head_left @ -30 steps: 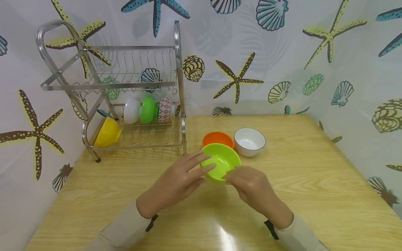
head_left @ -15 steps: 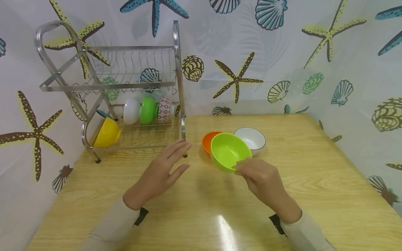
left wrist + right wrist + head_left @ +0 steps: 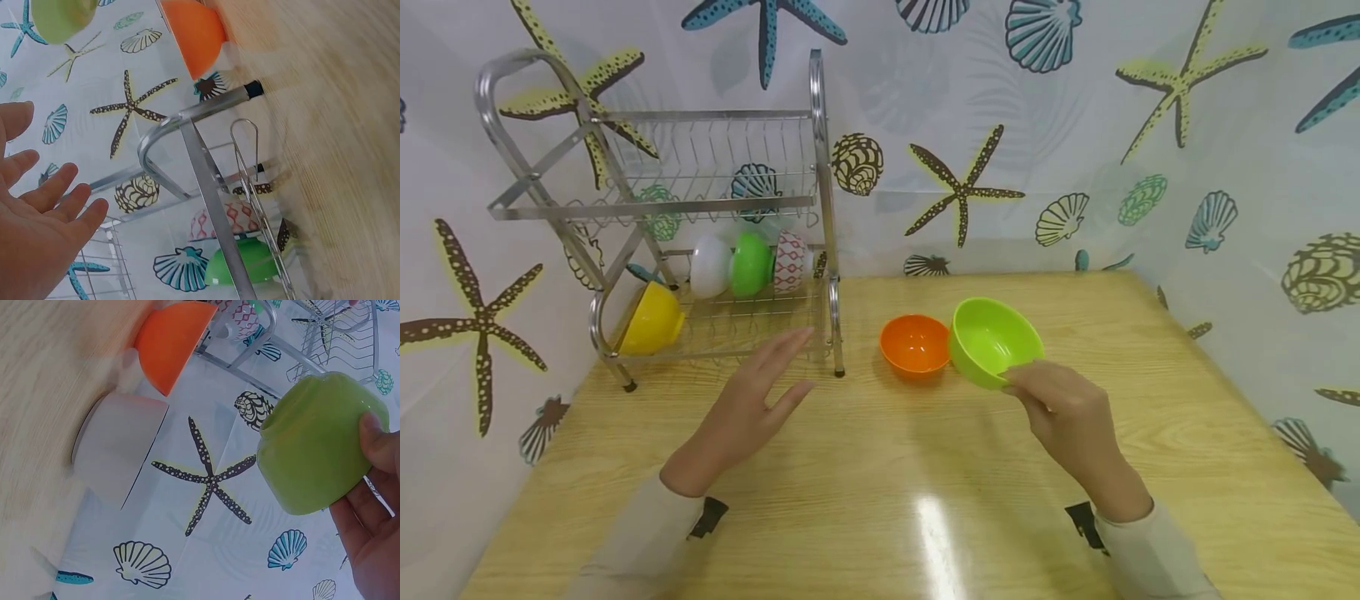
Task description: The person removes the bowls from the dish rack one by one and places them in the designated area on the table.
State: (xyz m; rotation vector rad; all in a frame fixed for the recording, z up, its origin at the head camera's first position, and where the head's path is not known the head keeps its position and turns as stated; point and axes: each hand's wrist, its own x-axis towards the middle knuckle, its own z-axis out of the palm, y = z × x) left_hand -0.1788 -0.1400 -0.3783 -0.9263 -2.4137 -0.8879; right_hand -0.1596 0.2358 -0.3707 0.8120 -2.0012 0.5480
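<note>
My right hand [image 3: 1063, 417] pinches the near rim of a lime green bowl [image 3: 992, 342], thumb on the outside wall in the right wrist view. The bowl hangs above the table, tilted, and in the head view it hides a white bowl [image 3: 119, 447] with a dark rim. That white bowl stands on the table beside an orange bowl [image 3: 915, 346]. My left hand [image 3: 741, 408] is in the air in front of the dish rack, fingers stretched out and holding nothing.
A two-tier metal dish rack [image 3: 662, 204] stands at the back left. Its lower tier holds a yellow bowl [image 3: 653, 321], a white bowl [image 3: 710, 267], a green bowl [image 3: 751, 265] and a red-patterned bowl [image 3: 790, 262]. A patterned curtain [image 3: 940, 92] surrounds the wooden table [image 3: 865, 500].
My left hand has let go of the lime green bowl and drawn back to the left. My right hand has carried the bowl rightward, from over the orange bowl to in front of the white one.
</note>
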